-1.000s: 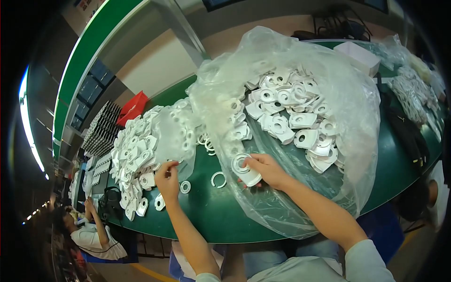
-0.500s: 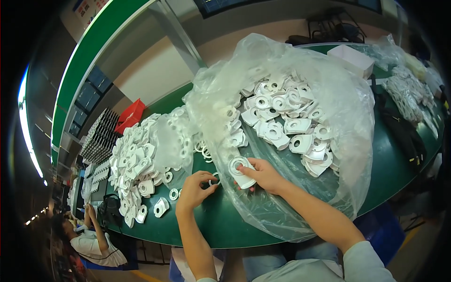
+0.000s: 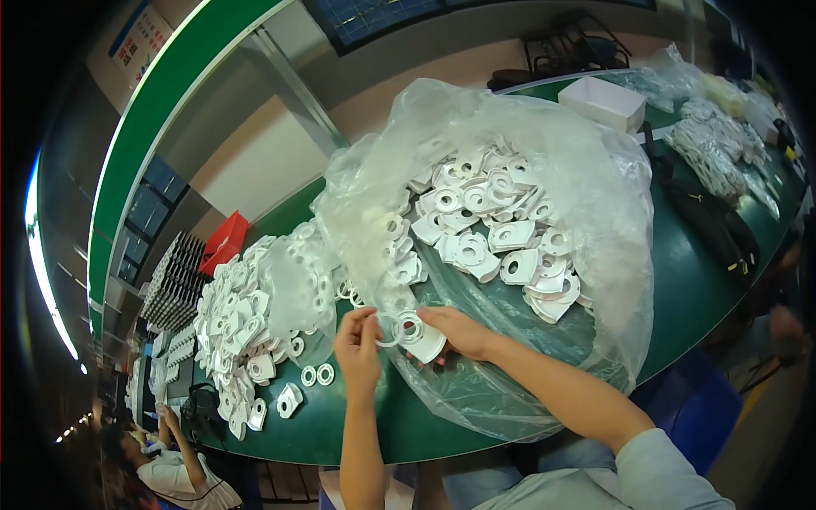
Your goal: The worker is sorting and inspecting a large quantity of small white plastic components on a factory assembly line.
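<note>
Between the thumb and fingers of my left hand (image 3: 359, 340) is a thin white ring (image 3: 390, 330), pinched at its left side. My right hand (image 3: 459, 333) grips a white plastic housing (image 3: 425, 342) with a round opening, tilted toward the ring. Ring and housing are side by side at the opening's left edge; I cannot tell whether they touch. Beneath both hands lies the edge of a large clear plastic bag (image 3: 476, 399). Many similar white housings (image 3: 476, 200) are heaped in the bag.
Left of my hands stands a pile of white parts (image 3: 229, 327), with two loose rings (image 3: 317, 375) and a single housing (image 3: 290, 399) beside it on the green table (image 3: 408, 425). A red bin (image 3: 224, 242), a white box (image 3: 603, 104) and a black bag (image 3: 705, 217) stand farther off. Another person (image 3: 183, 467) sits at far left.
My left hand has brought the ring up to the housing in my right hand. The housing is now turned with its opening toward the ring. The whole view has shifted slightly.
</note>
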Motion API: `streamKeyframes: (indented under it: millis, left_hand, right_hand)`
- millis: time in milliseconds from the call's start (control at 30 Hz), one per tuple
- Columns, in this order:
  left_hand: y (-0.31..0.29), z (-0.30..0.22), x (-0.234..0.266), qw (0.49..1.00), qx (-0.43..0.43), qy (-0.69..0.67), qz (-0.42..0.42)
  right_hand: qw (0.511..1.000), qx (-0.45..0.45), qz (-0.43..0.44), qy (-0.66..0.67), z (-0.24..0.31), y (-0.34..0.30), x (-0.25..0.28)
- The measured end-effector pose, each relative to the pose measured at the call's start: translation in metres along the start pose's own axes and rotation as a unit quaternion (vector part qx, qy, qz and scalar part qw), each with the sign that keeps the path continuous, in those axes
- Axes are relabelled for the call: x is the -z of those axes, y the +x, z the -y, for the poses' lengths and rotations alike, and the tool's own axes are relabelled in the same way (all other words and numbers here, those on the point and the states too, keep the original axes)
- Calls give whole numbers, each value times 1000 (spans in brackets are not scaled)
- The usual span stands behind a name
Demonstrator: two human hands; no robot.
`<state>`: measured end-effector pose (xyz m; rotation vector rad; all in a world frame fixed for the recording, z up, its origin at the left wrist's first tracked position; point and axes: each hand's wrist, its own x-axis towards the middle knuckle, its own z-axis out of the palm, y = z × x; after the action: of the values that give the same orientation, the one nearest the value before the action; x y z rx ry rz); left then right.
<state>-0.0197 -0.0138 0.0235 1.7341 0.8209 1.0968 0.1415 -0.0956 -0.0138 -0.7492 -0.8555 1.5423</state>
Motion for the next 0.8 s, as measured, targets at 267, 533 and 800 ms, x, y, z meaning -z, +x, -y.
streamKeyframes:
  millis: [267, 533, 800]
  left_hand:
    - [-4, -2, -15, 986, -135, 92, 17]
    - [-8, -5, -18, 979, -166, 114, 16]
    - [-6, -7, -22, 926, -298, 230, 3]
  right_hand:
    - [998, 0, 21, -54, 3, 0, -2]
    - [999, 9, 16, -39, -1, 1, -2]
    - [998, 18, 16, -63, 0, -1, -2]
